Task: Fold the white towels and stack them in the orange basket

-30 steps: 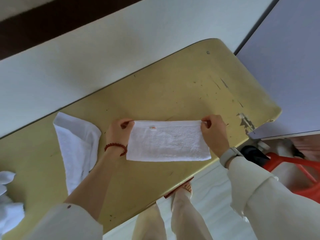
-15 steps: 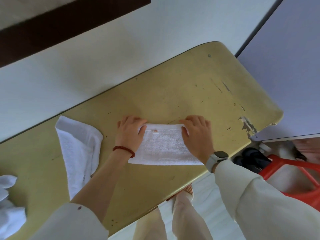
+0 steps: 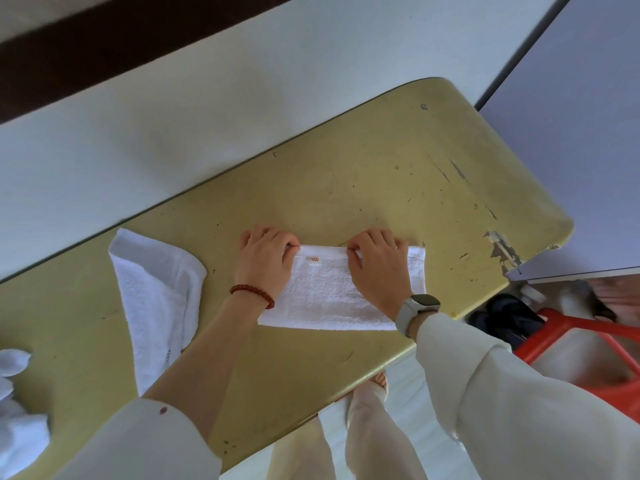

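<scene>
A white towel (image 3: 325, 296), folded into a long strip, lies flat near the front edge of the yellow table (image 3: 381, 174). My left hand (image 3: 265, 263) pinches its far edge at the left end, beside a small orange label. My right hand (image 3: 379, 268) pinches the same far edge near the middle, and the towel's right end shows beyond it. The orange basket (image 3: 585, 344) stands on the floor to the right, below the table edge, and is only partly in view.
A second white towel (image 3: 156, 292) lies loosely folded on the table to the left. More white cloth (image 3: 17, 410) sits at the far left edge. A white wall runs behind the table, a grey panel (image 3: 571, 133) stands at the right, and my legs are below the front edge.
My hands slid inward from the towel's outer far corners along its far edge. They now sit closer together, fingers curled on that edge. The towel has stayed in place.
</scene>
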Tool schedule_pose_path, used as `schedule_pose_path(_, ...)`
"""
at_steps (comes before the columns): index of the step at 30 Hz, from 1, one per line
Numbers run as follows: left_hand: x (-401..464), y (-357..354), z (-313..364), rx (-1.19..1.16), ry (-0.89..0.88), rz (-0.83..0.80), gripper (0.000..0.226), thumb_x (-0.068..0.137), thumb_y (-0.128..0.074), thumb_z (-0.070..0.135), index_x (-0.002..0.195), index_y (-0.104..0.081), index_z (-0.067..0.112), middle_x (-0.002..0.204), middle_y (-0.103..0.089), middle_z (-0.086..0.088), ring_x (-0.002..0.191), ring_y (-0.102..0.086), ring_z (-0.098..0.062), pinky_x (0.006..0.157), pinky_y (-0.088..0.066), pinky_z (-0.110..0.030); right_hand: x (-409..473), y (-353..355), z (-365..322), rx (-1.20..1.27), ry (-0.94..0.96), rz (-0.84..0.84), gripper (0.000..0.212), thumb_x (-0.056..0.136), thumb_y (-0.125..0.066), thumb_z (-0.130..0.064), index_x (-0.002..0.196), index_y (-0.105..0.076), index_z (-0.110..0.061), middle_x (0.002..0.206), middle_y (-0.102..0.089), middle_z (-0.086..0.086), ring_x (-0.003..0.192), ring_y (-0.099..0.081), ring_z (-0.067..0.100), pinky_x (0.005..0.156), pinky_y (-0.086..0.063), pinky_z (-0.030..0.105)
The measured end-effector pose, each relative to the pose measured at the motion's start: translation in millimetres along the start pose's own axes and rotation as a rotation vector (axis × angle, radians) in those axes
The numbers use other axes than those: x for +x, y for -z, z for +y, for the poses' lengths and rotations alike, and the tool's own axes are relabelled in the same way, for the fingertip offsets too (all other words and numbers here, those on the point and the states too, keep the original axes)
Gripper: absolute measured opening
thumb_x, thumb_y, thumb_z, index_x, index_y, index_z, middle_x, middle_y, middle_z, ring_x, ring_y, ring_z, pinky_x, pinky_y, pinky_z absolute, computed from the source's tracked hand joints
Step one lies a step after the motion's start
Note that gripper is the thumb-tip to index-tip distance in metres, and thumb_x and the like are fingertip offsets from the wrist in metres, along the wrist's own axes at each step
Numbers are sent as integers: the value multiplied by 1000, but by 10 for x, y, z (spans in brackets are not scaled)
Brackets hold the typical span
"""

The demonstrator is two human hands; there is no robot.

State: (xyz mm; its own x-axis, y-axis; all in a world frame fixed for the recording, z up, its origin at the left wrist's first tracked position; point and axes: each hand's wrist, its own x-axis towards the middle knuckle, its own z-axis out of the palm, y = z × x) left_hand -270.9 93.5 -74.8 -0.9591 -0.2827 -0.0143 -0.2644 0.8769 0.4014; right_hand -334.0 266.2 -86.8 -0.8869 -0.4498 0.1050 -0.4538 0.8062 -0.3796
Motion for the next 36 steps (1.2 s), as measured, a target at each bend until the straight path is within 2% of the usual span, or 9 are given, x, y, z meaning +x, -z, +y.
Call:
schedule_pose_path(9, 151, 6, 52, 56, 54, -120, 17, 91, -48, 15, 89, -64, 18, 94, -62, 3, 102, -46, -18, 94, -22, -27, 55, -45, -10, -66, 2, 43, 24, 81, -40, -19, 74, -62, -16, 71, -60, -3, 70, -56, 22, 68, -38, 33)
schedule_pose_path(13, -10, 28, 117, 79, 33, 77, 19, 87, -49, 11, 97, -65, 12, 101, -63, -6, 97, -56, -28, 93, -37, -40, -79, 50, -16, -104, 92, 138, 24, 83, -43, -13, 90, -66, -14, 93, -66, 1, 93, -61, 23, 93, -36, 41)
schedule_pose_path(15, -176, -18, 161, 97, -44, 150, 30, 85, -39, 12, 101, -65, 11, 105, -64, -7, 98, -59, -28, 91, -42, -42, -239, 68, -10, -179, 147, 88, 34, 81, -39, -10, 105, -63, -11, 109, -64, 5, 112, -57, 26, 104, -32, 50)
schedule_pose_path(17, -345, -119, 216, 113, -116, 79, 37, 86, -34, 15, 108, -62, 10, 114, -62, -8, 110, -57, -28, 99, -39, -45, -366, 50, -6, -281, 135, -14, 41, 81, -35, -12, 114, -60, -7, 122, -60, 10, 122, -50, 30, 104, -30, 56)
schedule_pose_path(21, -499, -368, 222, 263, -107, -99, 46, 92, -29, 32, 131, -45, 14, 138, -48, -11, 130, -40, -31, 110, -21, -50, -418, 14, 12, -358, 21, -202, 47, 91, -28, -30, 128, -52, -13, 136, -49, 16, 129, -41, 36, 104, -25, 62)
schedule_pose_path(25, -527, -446, 132, 297, -80, -122, 50, 93, -25, 41, 140, -28, 24, 148, -33, -5, 137, -25, -27, 109, -15, -56, -541, -1, 252, -349, 58, -235, 51, 94, -22, -40, 141, -35, -22, 148, -34, 14, 136, -29, 36, 110, -14, 58)
schedule_pose_path(32, -518, -428, 115, 312, -79, -138, 52, 91, -25, 44, 140, -26, 28, 149, -32, -5, 138, -23, -27, 109, -17, -58, -524, 103, 380, -183, 10, -213, 51, 95, -22, -34, 138, -40, -13, 146, -36, 14, 136, -30, 33, 115, -10, 47)
schedule_pose_path(34, -524, -388, 110, 291, -87, -106, 50, 91, -28, 41, 138, -33, 25, 147, -34, -6, 137, -22, -26, 107, -17, -61, -493, 227, 460, -51, -56, -177, 51, 93, -22, -30, 132, -47, -8, 140, -46, 12, 133, -38, 30, 113, -17, 46)
schedule_pose_path(36, -560, -315, 151, 265, -134, -23, 46, 89, -34, 37, 132, -42, 21, 144, -40, -7, 135, -24, -25, 105, -15, -61, -423, 367, 566, -2, -91, -124, 49, 91, -25, -27, 123, -56, -8, 125, -59, 11, 118, -51, 31, 103, -33, 46)
